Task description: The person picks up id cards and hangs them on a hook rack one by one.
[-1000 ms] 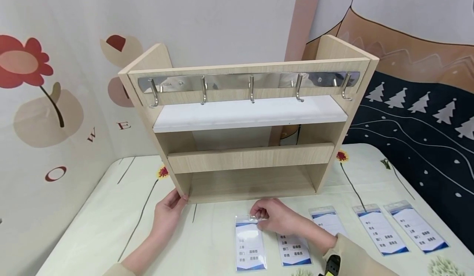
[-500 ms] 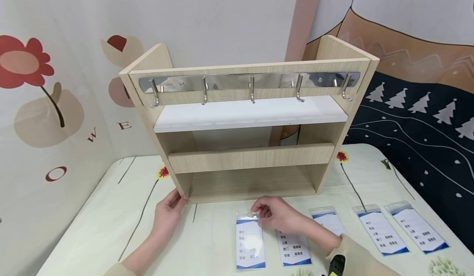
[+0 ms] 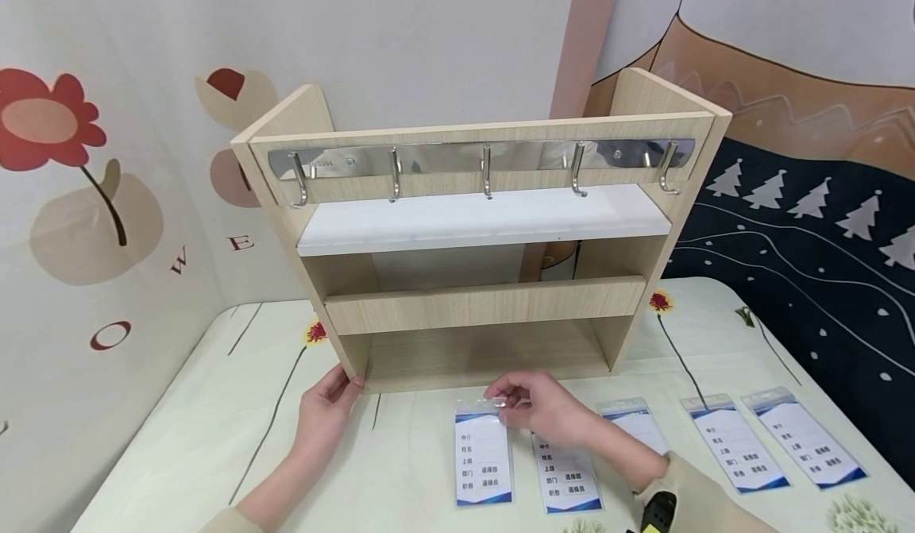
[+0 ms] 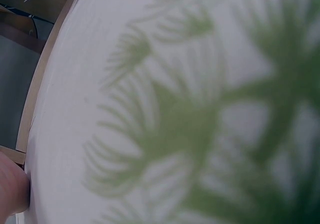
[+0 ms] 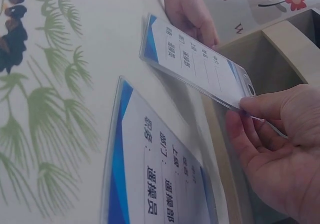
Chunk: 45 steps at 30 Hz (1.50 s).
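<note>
A wooden shelf rack stands in the middle of the head view, with a row of metal hooks along its top board. My left hand grips the lower left corner of its side panel, thumb on the front. Between thumb and fingers, my right hand pinches the top end of a plastic badge holder with a blue-edged printed card. In the right wrist view the held badge is raised at a tilt above the cloth. A second badge lies beside it, partly under the right forearm.
Three more badges lie further right: one partly behind the forearm, one in the middle, one outermost. A white shelf board spans the rack. The table's patterned cloth runs back to printed curtains.
My right hand has moved slightly up towards the rack, carrying the pinched badge with it. Glare has left the card, so its print reads clearly. The left hand stays at the corner.
</note>
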Available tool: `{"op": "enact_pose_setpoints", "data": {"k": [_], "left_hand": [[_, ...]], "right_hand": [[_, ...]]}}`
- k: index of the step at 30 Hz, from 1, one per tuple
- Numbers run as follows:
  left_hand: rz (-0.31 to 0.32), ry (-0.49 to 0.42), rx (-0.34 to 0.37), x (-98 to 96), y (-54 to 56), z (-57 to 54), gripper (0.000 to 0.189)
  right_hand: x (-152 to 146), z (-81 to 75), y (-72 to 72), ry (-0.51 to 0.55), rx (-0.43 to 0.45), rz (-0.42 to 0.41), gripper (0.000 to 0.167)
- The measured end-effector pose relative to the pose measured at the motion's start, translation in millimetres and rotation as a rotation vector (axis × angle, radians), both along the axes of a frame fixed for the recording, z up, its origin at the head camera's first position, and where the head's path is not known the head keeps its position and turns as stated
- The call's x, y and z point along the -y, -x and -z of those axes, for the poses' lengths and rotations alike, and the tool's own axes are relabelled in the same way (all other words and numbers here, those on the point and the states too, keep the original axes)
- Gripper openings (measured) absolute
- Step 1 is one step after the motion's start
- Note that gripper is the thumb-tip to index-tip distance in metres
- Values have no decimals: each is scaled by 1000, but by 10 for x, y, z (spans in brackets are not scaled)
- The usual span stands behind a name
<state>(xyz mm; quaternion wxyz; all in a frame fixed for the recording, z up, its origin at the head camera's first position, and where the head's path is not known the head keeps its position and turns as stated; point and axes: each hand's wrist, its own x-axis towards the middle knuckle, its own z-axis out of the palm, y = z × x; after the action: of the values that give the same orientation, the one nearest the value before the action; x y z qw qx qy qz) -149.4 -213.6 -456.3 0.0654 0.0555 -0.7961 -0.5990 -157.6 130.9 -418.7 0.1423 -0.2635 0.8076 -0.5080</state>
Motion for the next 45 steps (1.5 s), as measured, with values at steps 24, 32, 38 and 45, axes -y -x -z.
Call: {"op": "enact_pose_setpoints", "data": {"k": [24,32,38,45], "left_hand": [[-4,0,-5,2,-4,0,50],[-3,-10,-12,0,-11,-2,50],[-5,-4,-16,-7,-11,1,49],[-5,0,1,-8,-9,-13,50]], "right_hand": [[-25,-130,10,109,-34,-3,22],[-24,-156,40,142,-55,10,20],[-6,-188,93,137,-112,20,20],[49,-289,137,122,-145,88,19]]}}
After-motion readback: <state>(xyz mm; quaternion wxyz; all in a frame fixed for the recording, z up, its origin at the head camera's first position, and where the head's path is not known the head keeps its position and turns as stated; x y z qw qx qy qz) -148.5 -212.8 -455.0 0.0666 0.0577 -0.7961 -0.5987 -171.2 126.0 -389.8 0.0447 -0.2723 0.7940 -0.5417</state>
